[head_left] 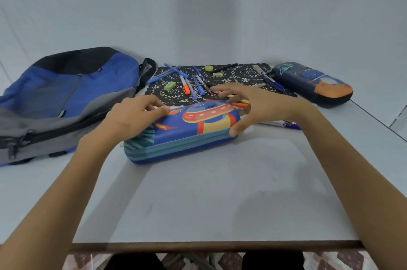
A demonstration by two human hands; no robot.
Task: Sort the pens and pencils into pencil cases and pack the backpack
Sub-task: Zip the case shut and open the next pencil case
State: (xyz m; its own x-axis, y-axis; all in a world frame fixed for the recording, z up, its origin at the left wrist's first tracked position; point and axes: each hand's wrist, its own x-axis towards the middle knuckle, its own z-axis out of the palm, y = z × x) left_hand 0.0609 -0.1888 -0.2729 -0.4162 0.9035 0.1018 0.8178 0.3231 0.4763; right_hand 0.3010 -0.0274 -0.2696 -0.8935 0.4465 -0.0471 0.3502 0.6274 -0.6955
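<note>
The blue pencil case (pixel 198 135) with a flying saucer picture lies closed on the white surface (pixel 209 192), in the middle, just in front of the person. The left hand (pixel 134 117) is on its 9 o'clock end, and its fingers (pixel 152 102) are curled over the top edge and grip the case. The right hand (pixel 262 104) is at the 3 o'clock end. Its fingers (pixel 224 88) are spread and nearly straight above the far edge, not closed around anything, and only the thumb (pixel 236 130) touches the near corner of the case.

At 12 o'clock from the case lies a black lace mat (pixel 246 73). On it are scattered several blue pens (pixel 199 87), an orange-tipped marker (pixel 185 85) and a green eraser (pixel 170 85). At 2 o'clock, beside the mat, lies a dark pencil case (pixel 312 82) with an orange end. The blue and grey backpack (pixel 66 98) lies flat at 9 to 10 o'clock, near the left hand but apart from it.
</note>
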